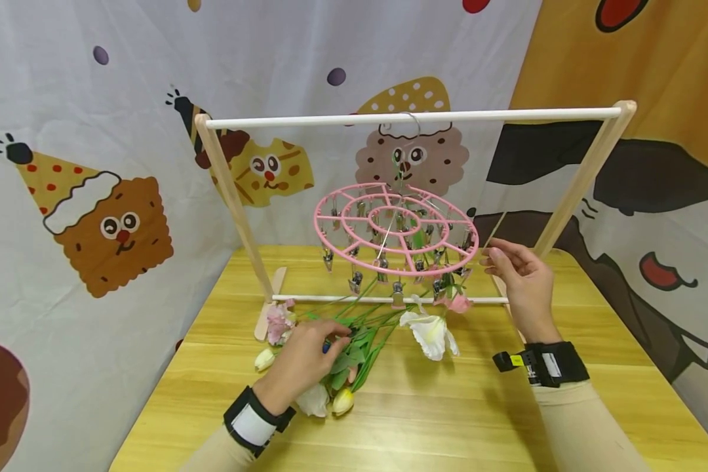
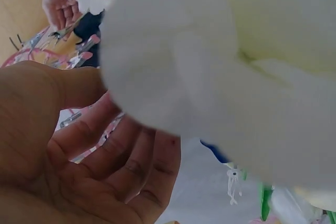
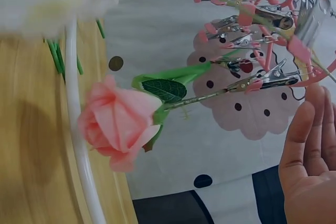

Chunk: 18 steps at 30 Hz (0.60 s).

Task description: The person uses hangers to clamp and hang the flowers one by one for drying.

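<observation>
1. In the head view, the left hand [image 1: 303, 360] is held low over a bundle of green stems [image 1: 360, 347] on the wooden table [image 1: 478, 413]. Its thumb and fingers are parted and loosely bent, with no flower seen gripped. A yellow tulip [image 1: 342, 401] is shown near its wrist.
2. In the same view, the right hand [image 1: 525, 285] is raised at the right edge of the pink clip rack [image 1: 404, 246], which is hung from the white rod [image 1: 307, 120]. Its fingers are slightly bent, and a thin stem [image 1: 495, 227] is seen rising by the fingertips; whether it is touched cannot be told. A white flower [image 1: 427, 334] and a pink rose [image 1: 460, 303] are seen below the rack's near side.
3. In the left wrist view, the left thumb's tip is hidden by a blurred white bloom [image 2: 210, 77]. The fingers are relaxed, with gaps between them; contact with the petal cannot be judged.
4. In the right wrist view, the right fingers are nearly straight, placed beside the rack's ring. The rose's stem is clamped in a metal clip [image 3: 273, 80], and nothing is seen gripped by the hand.
</observation>
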{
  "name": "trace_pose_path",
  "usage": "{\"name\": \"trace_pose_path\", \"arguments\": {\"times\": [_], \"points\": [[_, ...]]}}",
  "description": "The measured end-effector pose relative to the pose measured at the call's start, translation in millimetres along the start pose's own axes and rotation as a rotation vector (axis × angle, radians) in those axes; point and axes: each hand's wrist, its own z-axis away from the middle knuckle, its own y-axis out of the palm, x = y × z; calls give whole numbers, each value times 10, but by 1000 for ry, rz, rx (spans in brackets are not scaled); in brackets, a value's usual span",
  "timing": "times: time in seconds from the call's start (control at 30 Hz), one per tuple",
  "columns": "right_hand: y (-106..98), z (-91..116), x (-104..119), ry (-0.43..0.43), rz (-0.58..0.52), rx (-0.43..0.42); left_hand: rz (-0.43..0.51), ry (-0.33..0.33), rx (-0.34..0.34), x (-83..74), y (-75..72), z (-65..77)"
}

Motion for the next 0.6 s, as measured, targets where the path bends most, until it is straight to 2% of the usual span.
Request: {"name": "trace_pose_path", "arguments": {"times": [0.13,0.27,0.47,0.6], "points": [[-53,56,5,14,41,-1,-52,23,29,-26,37,-75],[-74,174,35,8,98,-55,-122,81,27,-35,111,-163],[-19,481,93,-95,262,-129,-273,131,22,7,265,-287],[78,739,120,-182,307,-84,-355,128,45,50,343,-359]]}}
